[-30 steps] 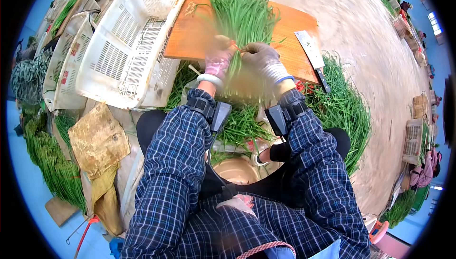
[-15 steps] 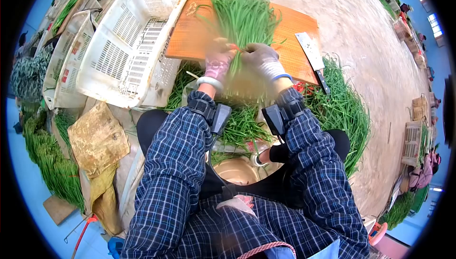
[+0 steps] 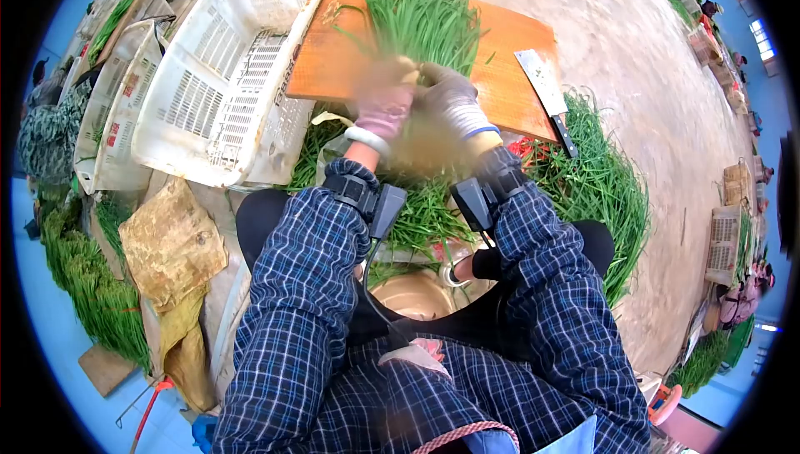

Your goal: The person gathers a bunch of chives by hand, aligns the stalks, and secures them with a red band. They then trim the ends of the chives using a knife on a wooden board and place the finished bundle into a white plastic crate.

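A bunch of long green chives (image 3: 421,25) lies across an orange wooden cutting board (image 3: 333,58). My left hand (image 3: 385,102), in a pink glove, and my right hand (image 3: 450,102), in a grey glove, close together around the bunch at its near end. Both hands are blurred, and the stalks between them are hidden. A cleaver (image 3: 543,87) rests on the right end of the board, untouched.
A white plastic crate (image 3: 221,79) leans left of the board, another behind it. Loose chives (image 3: 604,187) are heaped to the right and below my wrists (image 3: 421,217). A metal bowl (image 3: 414,296) sits between my knees. Brown sacking (image 3: 171,246) and more chives lie at left.
Both hands have moved slightly up and closer together on the bunch. The chive bunch has shifted a little with them.
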Motion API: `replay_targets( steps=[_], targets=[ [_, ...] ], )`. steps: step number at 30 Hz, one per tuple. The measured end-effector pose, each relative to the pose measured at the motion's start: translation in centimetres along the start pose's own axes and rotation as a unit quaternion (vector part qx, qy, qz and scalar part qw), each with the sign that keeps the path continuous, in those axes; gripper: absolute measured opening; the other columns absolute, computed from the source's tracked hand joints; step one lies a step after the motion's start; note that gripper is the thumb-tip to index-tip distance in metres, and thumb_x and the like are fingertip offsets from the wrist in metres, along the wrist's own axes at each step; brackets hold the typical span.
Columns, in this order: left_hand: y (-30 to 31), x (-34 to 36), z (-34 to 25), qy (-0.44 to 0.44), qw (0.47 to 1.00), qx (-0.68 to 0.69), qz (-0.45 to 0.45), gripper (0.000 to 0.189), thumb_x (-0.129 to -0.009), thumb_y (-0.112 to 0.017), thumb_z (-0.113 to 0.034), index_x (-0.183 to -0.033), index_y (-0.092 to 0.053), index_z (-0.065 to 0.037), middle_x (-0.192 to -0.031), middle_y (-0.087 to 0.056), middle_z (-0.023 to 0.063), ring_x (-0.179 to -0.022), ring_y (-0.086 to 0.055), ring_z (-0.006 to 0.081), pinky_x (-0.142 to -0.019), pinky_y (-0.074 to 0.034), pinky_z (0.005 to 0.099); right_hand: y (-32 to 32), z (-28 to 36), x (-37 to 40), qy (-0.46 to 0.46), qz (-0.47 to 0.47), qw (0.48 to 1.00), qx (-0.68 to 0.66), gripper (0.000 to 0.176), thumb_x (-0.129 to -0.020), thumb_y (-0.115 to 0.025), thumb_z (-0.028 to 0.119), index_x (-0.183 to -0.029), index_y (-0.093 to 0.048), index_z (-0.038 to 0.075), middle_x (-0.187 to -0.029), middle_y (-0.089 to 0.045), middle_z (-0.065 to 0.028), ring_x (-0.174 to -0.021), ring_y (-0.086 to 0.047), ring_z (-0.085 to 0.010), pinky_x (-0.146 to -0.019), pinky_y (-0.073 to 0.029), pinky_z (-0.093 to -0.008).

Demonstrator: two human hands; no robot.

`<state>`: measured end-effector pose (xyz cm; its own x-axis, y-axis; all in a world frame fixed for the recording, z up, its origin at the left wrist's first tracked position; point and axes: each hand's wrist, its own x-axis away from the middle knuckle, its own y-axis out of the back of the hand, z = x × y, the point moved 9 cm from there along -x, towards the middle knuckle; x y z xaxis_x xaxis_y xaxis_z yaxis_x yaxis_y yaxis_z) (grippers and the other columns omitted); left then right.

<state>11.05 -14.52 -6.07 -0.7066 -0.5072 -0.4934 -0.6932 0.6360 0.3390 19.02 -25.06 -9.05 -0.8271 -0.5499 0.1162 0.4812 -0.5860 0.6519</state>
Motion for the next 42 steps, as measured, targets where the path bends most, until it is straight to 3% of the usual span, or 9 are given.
replay_targets(
  steps=[3, 10, 17, 22, 29, 30, 32, 39, 42],
  targets=[
    [0.4, -0.3, -4.9, -0.146, 0.989, 0.001, 0.005, 0.018, -0.079, -0.071, -0.002, -0.097, -0.066, -0.004, -0.084, -0.067, 0.0040, -0.081, -0.062, 0.0091, -0.065, -0.050, 0.0257, 0.0, -1.4, -0.6, -0.010, -0.023, 0.998, -0.062, 0.035, -0.082, -0.070, 0.037, -0.111, -0.069, 0.016, -0.106, -0.068, -0.0107, -0.099, -0.065, -0.0272, -0.089, -0.049, -0.0347],
    [-2.1, 3.1, 10.4, 0.282, 0.918, 0.217, 0.175, 0.042, -0.081, -0.070, -0.038, -0.105, -0.064, -0.004, -0.087, -0.068, 0.0066, -0.068, -0.063, 0.0178, -0.063, -0.052, 0.0298, 2.3, -2.2, 0.4, -0.038, -0.058, 0.919, -0.388, 0.026, -0.087, -0.069, 0.018, -0.104, -0.068, -0.001, -0.084, -0.066, -0.0006, -0.073, -0.058, -0.0079, -0.065, -0.047, -0.0232],
    [-2.7, -1.2, 6.4, 0.282, 0.885, 0.158, 0.337, 0.042, -0.078, -0.077, -0.025, -0.109, -0.061, -0.002, -0.088, -0.070, 0.0101, -0.070, -0.068, 0.0200, -0.062, -0.056, 0.0287, 3.6, 2.6, -0.9, 0.019, -0.063, 0.934, -0.351, 0.029, -0.088, -0.066, 0.023, -0.109, -0.069, 0.003, -0.090, -0.072, -0.0074, -0.078, -0.063, -0.0106, -0.070, -0.051, -0.0238],
    [2.2, -5.1, 0.9, 0.194, 0.858, -0.114, 0.462, 0.070, -0.064, -0.082, -0.046, -0.107, -0.061, 0.005, -0.088, -0.070, 0.0139, -0.075, -0.068, 0.0217, -0.071, -0.054, 0.0328, 3.0, 6.8, -2.9, 0.100, 0.011, 0.988, 0.114, 0.028, -0.090, -0.061, 0.043, -0.113, -0.068, 0.028, -0.099, -0.071, 0.0016, -0.085, -0.068, -0.0185, -0.078, -0.053, -0.0337],
    [1.5, -2.6, 0.4, 0.154, 0.770, -0.502, 0.364, 0.085, -0.079, -0.066, -0.050, -0.136, -0.040, 0.006, -0.126, -0.056, 0.0247, -0.116, -0.057, 0.0364, -0.095, -0.047, 0.0442, -3.4, 6.2, -7.2, 0.099, 0.033, 0.994, -0.042, 0.033, -0.090, -0.058, 0.039, -0.111, -0.068, 0.015, -0.104, -0.069, -0.0115, -0.099, -0.065, -0.0280, -0.085, -0.050, -0.0390],
    [2.8, -2.0, -1.9, 0.095, 0.828, -0.527, 0.167, 0.036, -0.086, -0.058, -0.031, -0.117, -0.059, -0.014, -0.115, -0.062, 0.0121, -0.109, -0.059, 0.0275, -0.088, -0.047, 0.0432, -3.9, 5.7, -7.7, 0.099, 0.015, 0.989, -0.110, 0.033, -0.089, -0.060, 0.037, -0.109, -0.068, 0.011, -0.102, -0.069, -0.0130, -0.096, -0.066, -0.0272, -0.083, -0.051, -0.0382],
    [1.4, -0.9, 3.6, 0.053, 0.803, -0.593, 0.027, 0.048, -0.086, -0.059, -0.033, -0.127, -0.049, -0.010, -0.122, -0.056, 0.0118, -0.112, -0.056, 0.0286, -0.095, -0.039, 0.0468, -3.5, 5.9, -6.3, 0.080, -0.042, 0.985, -0.149, 0.033, -0.088, -0.063, 0.033, -0.103, -0.068, 0.004, -0.096, -0.069, -0.0156, -0.088, -0.068, -0.0251, -0.076, -0.052, -0.0375],
    [2.1, -2.2, 8.2, 0.211, 0.842, -0.446, 0.217, 0.075, -0.082, -0.061, -0.046, -0.132, -0.042, 0.007, -0.127, -0.054, 0.0246, -0.112, -0.060, 0.0329, -0.102, -0.039, 0.0474, -6.2, -4.3, 4.3, -0.115, 0.032, 0.873, -0.472, 0.015, -0.092, -0.058, 0.015, -0.097, -0.063, 0.002, -0.084, -0.069, -0.0067, -0.064, -0.061, -0.0073, -0.052, -0.044, -0.0201],
    [2.4, -1.6, 1.2, 0.148, 0.766, -0.557, 0.285, 0.080, -0.082, -0.062, -0.051, -0.135, -0.040, 0.004, -0.134, -0.048, 0.0252, -0.125, -0.048, 0.0369, -0.104, -0.035, 0.0497, -5.4, -3.9, 2.7, -0.113, -0.037, 0.943, -0.310, 0.025, -0.091, -0.059, 0.025, -0.106, -0.064, 0.006, -0.087, -0.070, -0.0123, -0.073, -0.066, -0.0203, -0.066, -0.052, -0.0311]
  ],
)
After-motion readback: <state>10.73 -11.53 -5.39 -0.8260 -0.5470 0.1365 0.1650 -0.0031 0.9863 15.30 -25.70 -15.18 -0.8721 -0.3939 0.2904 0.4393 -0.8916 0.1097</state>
